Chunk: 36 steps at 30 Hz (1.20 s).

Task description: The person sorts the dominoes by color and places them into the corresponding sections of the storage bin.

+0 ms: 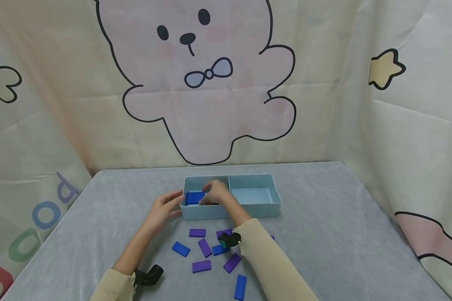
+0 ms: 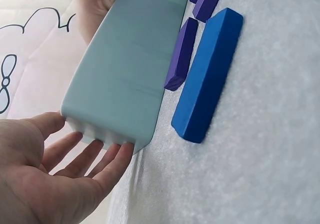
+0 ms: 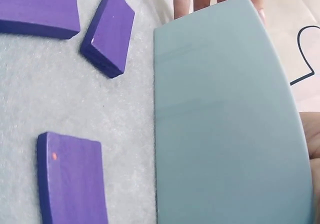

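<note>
Right hand [image 1: 215, 191] reaches into the left compartment of the light blue plastic 2-compartment tray [image 1: 248, 207], fingers curled over the blue rectangular block [image 1: 194, 197] there; can't tell if it's actually pinched. Left hand [image 1: 165, 207] rests open-fingered against the tray's left end, so a sloppy pull could slide the tray or drop the block.

Tiles [image 1: 205, 247] lie before the tray [image 1: 248, 210], some inside.

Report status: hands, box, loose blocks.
Left hand open, steadying the box end. Right hand in left compartment on blue blocks, grip unclear. Loose blocks on table, nothing obstructing.
</note>
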Tool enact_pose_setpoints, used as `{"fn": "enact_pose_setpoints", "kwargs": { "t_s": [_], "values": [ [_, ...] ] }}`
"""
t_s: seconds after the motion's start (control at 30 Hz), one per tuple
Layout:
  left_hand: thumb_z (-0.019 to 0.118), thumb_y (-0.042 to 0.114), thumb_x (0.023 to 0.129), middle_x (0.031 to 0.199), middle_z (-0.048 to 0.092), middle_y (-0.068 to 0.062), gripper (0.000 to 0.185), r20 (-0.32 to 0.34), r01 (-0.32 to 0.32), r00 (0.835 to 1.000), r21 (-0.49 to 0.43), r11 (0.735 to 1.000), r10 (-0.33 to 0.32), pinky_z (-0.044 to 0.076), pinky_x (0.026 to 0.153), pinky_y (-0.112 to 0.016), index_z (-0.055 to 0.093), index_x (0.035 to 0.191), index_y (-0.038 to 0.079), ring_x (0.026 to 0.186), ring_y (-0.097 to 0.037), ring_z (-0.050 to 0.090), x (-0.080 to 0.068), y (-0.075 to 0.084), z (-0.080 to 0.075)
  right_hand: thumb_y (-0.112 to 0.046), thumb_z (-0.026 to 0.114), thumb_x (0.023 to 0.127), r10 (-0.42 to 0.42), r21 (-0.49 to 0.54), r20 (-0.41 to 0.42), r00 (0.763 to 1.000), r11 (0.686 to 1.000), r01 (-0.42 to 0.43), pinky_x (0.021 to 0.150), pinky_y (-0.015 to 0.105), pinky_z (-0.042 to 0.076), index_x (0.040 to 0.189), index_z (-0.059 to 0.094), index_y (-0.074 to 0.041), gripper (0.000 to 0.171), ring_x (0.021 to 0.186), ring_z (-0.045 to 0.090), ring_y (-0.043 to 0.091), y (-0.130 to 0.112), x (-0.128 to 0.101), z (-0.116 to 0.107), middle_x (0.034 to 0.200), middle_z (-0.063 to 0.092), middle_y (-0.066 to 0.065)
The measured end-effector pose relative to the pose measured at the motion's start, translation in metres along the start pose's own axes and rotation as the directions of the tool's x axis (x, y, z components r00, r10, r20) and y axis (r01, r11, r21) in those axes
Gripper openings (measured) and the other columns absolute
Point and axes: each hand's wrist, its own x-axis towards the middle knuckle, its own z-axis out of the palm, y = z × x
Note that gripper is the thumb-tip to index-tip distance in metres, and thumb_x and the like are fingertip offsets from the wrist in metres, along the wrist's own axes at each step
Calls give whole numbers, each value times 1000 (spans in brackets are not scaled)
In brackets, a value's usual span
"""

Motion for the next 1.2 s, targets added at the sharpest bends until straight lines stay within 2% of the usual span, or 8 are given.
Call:
{"fn": "enact_pose_setpoints", "kwargs": {
  "t_s": [0.23,0.43,0.53,0.6,0.87,1.1,1.2],
  "values": [
    [54,20,112,155,51,-30,50,-4,8,1000,-1,1000,-8,55,107,-50,48,152,-9,135,-42,58,0,-1,1,-11,89,86,-27,-8,-3,1000,1000,27,92,42,60,126,72,-3,44,88,72,23,-1,-2,-2,124,71,18],
    [54,20,112,155,51,-30,50,-1,6,1000,-1,1000,-6,56,106,-49,48,152,-10,134,-41,58,0,-1,0,-13,86,90,-53,-18,0,999,998,53,83,36,62,129,70,-1,44,88,77,27,-4,-9,-6,137,65,23],
    [54,20,112,154,51,-30,49,-2,3,1000,-3,1000,-3,56,106,-49,49,151,-10,134,-41,59,0,-2,0,-12,85,91,-78,-8,9,997,997,78,77,33,63,130,68,0,45,89,78,30,-6,-13,-9,138,64,25],
    [53,20,112,154,51,-30,49,-3,1,1000,-2,1000,-1,56,106,-49,49,151,-10,134,-41,59,0,-2,0,-11,84,91,-98,2,13,995,995,98,74,32,63,131,68,1,44,88,78,32,-7,-16,-11,135,66,25],
    [54,20,112,155,50,-30,50,-4,2,1000,2,1000,-2,55,106,-51,49,151,-10,136,-44,57,0,-2,0,-10,81,94,-173,24,20,985,985,172,70,33,62,130,68,3,41,85,78,32,-8,-27,-17,95,77,18],
    [53,20,112,154,51,-30,49,-3,-6,1000,5,1000,6,56,105,-51,49,151,-10,134,-43,58,0,-3,0,-7,79,95,-247,91,-13,969,965,247,70,33,63,127,69,5,36,82,77,32,-6,-36,-18,89,75,15],
    [54,20,112,154,51,-30,49,-5,-4,1000,3,1000,4,56,105,-50,49,151,-10,134,-43,58,1,-3,0,-6,78,95,-274,132,-33,961,952,276,70,34,64,126,69,6,34,84,76,37,-3,-38,-20,90,75,17]
  ]
}}
